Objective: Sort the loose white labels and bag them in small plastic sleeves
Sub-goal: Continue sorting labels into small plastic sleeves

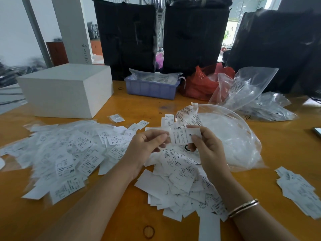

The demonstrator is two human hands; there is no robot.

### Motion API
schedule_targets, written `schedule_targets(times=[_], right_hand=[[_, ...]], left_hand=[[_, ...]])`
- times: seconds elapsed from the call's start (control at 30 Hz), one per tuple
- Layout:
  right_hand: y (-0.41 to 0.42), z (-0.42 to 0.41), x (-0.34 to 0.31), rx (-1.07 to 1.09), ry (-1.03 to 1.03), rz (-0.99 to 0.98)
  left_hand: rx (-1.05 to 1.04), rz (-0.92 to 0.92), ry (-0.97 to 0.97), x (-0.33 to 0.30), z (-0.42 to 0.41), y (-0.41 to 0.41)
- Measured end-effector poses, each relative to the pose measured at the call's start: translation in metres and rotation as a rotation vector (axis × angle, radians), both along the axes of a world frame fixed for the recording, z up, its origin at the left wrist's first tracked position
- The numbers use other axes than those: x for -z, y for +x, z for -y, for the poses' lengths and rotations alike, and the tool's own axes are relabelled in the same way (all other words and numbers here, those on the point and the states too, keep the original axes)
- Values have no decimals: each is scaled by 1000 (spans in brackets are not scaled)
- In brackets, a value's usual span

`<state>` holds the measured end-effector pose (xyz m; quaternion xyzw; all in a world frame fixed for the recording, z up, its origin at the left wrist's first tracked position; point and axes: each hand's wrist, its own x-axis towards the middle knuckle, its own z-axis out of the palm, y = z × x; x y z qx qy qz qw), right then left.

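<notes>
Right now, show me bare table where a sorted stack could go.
Free: bare wood between the forearms near the rubber band, and right of the big clear bag before the small stack. Crowded: the label pile left and centre.

We see an orange wooden table (121, 214) before white walls (13, 23) and a white pillar (73, 23) — tall black-wrapped bundles (196, 35) stand behind, daylight showing between them.

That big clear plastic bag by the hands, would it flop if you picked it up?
Probably yes. The large clear plastic bag lies crumpled and wrinkled on the orange wooden table, so it looks thin and floppy. It seems nearly empty, so likely light. Its shiny film may slip between fingers.
</notes>
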<state>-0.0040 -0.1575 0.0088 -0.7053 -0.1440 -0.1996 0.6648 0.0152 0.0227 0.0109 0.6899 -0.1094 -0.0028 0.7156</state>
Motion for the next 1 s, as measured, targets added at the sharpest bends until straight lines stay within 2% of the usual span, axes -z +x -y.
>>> schedule_targets(times=[0.17,0.33,0.5,0.67,0.9,1.0], right_hand=[[2,-1,3,-3,-135,-2],[5,3,4,34,-117,1],[3,0,7,-8,-259,7],[2,-5,5,14,-173,-24],[3,-15,10,-67,-320,-180],[5,-14,10,-42,-256,-180]], left_hand=[[-28,-22,22,1,2,1],[-42,-26,-3,1,2,3],[-32,-40,-11,5,4,2],[-19,-54,-24,5,5,3],[-56,-35,-66,6,7,5],[-45,-50,-68,8,7,5]])
